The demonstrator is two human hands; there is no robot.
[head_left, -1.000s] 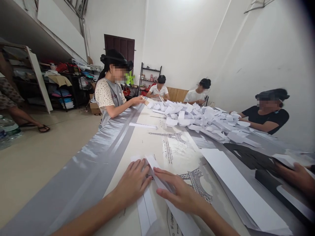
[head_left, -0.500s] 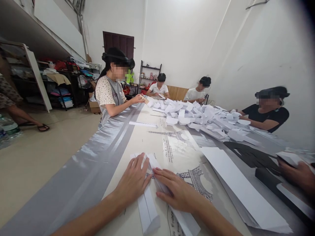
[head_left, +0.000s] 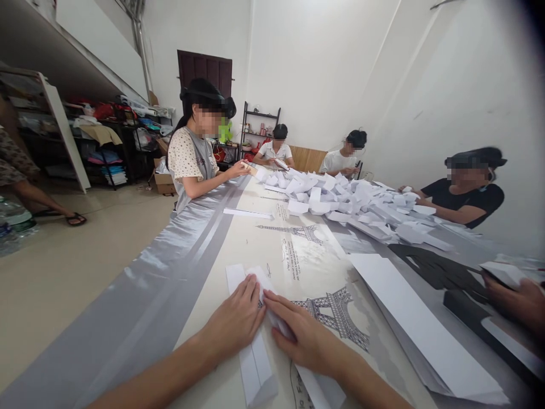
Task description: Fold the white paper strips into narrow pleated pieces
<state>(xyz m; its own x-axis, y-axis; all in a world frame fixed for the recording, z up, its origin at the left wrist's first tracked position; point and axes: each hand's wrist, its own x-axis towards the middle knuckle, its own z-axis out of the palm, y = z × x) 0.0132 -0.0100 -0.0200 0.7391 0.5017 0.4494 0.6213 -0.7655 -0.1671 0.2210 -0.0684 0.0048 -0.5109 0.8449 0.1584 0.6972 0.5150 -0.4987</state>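
Fingers (head_left: 250,291) of the left hand (head_left: 236,318) press together over the far ends of two pieces of folded white paper at a long, busy table. The right hand (head_left: 309,335) slants in beside it, fingers nearly together and reaching toward the left fingertips, thumb set apart below them; from here I cannot tell whether either hand pinches the paper. The creased white strip (head_left: 256,369) runs under the left hand toward the near edge, its near end folded at an angle. The second folded strip (head_left: 317,389) lies under the right hand, the two pieces drawing close at the top and parting below. Both rest on a cream cloth (head_left: 223,307) printed with Eiffel Towers. A stack of white sheets (head_left: 417,329) sits to the right, near a dark sheet-like item (head_left: 434,270). Beyond, a heap of folded papers (head_left: 353,201) spreads across the table among several co-workers, one in dotted sleeves (head_left: 185,156). At the right edge, another person's hand (head_left: 517,301) holds a white piece (head_left: 506,274).
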